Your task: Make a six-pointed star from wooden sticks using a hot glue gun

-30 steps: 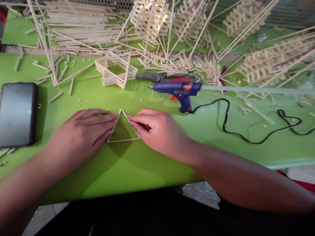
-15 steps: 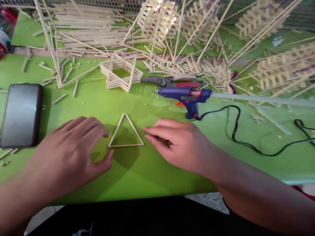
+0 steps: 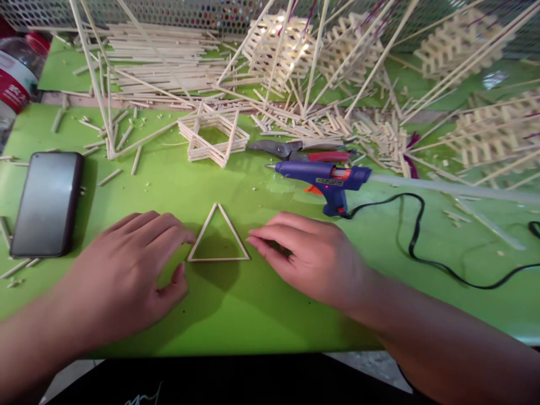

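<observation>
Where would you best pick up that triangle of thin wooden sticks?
Probably at the middle of the bottom side of the pale wooden triangle, from the near side: it lies flat, that straight edge facing the person, between the left hand and right hand.

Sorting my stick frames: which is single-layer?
The three-stick triangle between your left hand and right hand; the star-shaped frame behind it is stacked in layers.
</observation>
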`<state>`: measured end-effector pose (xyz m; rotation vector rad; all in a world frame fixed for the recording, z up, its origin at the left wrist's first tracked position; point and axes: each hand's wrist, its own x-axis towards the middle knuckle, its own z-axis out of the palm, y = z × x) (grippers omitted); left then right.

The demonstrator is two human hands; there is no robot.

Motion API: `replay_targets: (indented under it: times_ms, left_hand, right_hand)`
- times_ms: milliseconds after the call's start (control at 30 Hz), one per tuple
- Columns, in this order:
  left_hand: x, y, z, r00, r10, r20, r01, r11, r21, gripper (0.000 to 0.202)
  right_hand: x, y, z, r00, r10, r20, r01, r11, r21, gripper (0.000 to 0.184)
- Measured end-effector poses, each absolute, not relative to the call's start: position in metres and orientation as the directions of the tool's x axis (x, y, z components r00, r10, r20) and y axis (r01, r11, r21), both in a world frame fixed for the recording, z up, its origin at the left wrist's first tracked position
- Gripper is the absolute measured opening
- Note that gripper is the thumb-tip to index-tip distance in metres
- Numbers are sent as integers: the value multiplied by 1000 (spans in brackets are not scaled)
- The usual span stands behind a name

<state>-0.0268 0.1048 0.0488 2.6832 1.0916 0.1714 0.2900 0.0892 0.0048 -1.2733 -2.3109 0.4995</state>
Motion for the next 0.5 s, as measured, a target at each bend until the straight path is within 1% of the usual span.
replay_targets:
  times_ms: [100, 233, 400, 500]
  left_hand:
    - [-26, 106, 47, 754, 657, 19, 620, -720, 311, 25]
    - [-27, 108, 45, 783, 622, 13, 588, -746, 314, 18]
    - [-28, 109, 44, 793, 609, 34, 564, -753, 338, 24]
    - [-28, 109, 43, 788, 615, 23, 568, -742, 357, 25]
  right_hand:
    - [289, 89, 5, -465, 858, 219, 689, 506, -519, 18]
    - [289, 89, 4, -465, 858, 220, 685, 506, -525, 18]
    - [288, 90, 5, -482, 846, 226, 676, 524, -519, 18]
    - [289, 90, 4, -490, 838, 241, 663, 538, -521, 17]
